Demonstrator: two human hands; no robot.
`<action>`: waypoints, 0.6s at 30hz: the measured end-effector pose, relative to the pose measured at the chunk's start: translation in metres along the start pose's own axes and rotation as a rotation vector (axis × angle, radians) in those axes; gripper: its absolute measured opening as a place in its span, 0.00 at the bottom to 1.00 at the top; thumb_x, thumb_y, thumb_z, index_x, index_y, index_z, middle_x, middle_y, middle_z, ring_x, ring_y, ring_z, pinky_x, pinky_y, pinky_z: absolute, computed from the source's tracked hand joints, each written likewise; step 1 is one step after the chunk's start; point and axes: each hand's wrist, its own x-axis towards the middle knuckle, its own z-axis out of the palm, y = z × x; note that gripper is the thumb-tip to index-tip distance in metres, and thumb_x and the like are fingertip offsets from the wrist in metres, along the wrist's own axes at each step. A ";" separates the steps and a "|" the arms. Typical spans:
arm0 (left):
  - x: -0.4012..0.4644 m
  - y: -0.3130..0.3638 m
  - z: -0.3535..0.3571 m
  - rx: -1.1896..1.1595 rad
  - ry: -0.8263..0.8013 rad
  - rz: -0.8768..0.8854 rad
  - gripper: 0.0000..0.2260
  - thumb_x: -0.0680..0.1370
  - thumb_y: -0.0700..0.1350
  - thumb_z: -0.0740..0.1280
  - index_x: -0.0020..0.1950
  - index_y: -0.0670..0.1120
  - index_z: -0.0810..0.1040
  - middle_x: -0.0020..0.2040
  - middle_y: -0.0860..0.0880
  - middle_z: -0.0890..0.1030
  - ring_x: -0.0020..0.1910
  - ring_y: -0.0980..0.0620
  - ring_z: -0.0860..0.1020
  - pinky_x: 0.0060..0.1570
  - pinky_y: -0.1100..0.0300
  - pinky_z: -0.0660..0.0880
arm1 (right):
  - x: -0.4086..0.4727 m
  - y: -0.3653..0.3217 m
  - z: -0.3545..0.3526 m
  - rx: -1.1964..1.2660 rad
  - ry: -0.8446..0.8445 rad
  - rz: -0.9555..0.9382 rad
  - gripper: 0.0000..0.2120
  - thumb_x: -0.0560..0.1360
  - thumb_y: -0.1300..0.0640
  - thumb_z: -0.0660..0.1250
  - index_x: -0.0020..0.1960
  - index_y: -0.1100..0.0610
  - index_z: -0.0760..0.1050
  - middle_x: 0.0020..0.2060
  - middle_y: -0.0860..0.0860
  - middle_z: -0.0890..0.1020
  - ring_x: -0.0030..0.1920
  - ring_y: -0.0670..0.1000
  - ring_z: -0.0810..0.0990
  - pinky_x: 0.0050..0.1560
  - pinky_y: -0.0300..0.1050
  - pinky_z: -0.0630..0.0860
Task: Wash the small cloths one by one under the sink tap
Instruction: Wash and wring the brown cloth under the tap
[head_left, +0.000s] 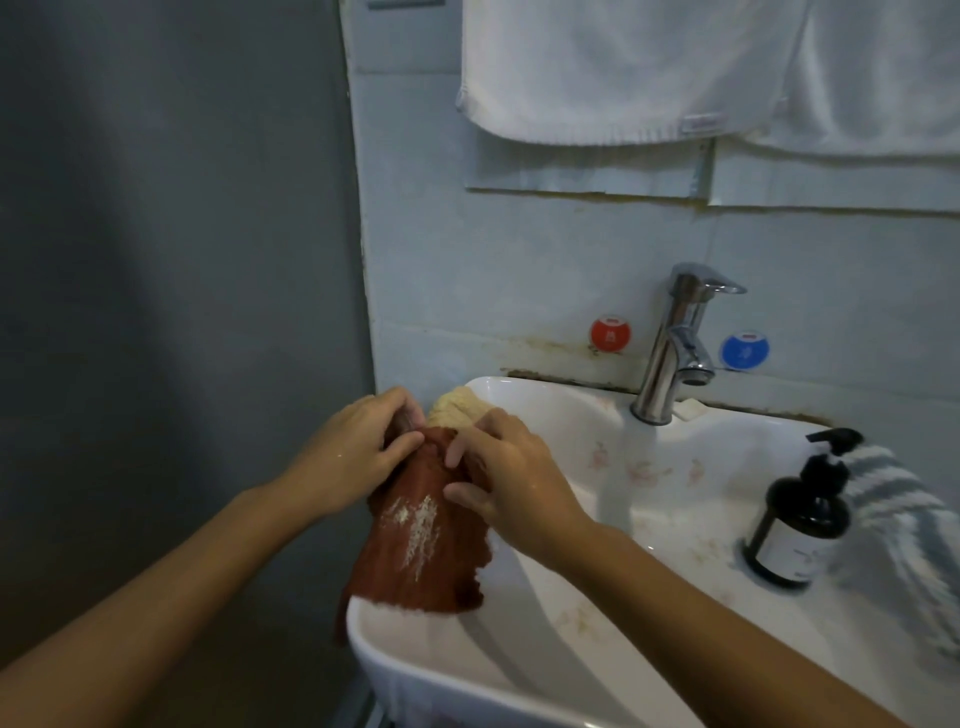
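You gripped the red cloth (415, 545) in both your left hand (358, 457) and right hand (509, 478), soaping; next, carry it under the tap (675, 343).

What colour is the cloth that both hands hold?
Rust red cloth with pale whitish streaks, seen best in the head view.

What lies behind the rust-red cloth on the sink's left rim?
Behind the rust-red cloth, a cream cloth bunches on the sink rim. Only its top shows; the left hand, right hand and red cloth cover the rest.
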 end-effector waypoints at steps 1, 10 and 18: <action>0.000 -0.001 0.001 0.011 -0.005 0.003 0.05 0.77 0.44 0.69 0.47 0.52 0.74 0.41 0.57 0.78 0.42 0.60 0.75 0.42 0.58 0.71 | 0.001 0.000 0.003 -0.018 -0.005 0.008 0.16 0.72 0.50 0.75 0.57 0.50 0.77 0.55 0.47 0.71 0.55 0.48 0.68 0.54 0.43 0.62; -0.001 -0.006 0.003 0.095 -0.020 0.060 0.09 0.75 0.43 0.71 0.47 0.54 0.73 0.44 0.60 0.74 0.45 0.59 0.71 0.44 0.61 0.68 | 0.002 -0.005 -0.001 0.116 0.090 -0.033 0.07 0.69 0.52 0.74 0.43 0.52 0.78 0.46 0.44 0.73 0.49 0.44 0.69 0.52 0.36 0.60; -0.003 -0.008 0.003 0.068 -0.063 0.053 0.08 0.74 0.40 0.71 0.47 0.51 0.75 0.44 0.58 0.75 0.44 0.56 0.74 0.45 0.55 0.73 | -0.003 -0.027 -0.062 0.903 -0.060 0.181 0.04 0.66 0.60 0.63 0.37 0.56 0.68 0.30 0.47 0.71 0.33 0.45 0.70 0.33 0.34 0.67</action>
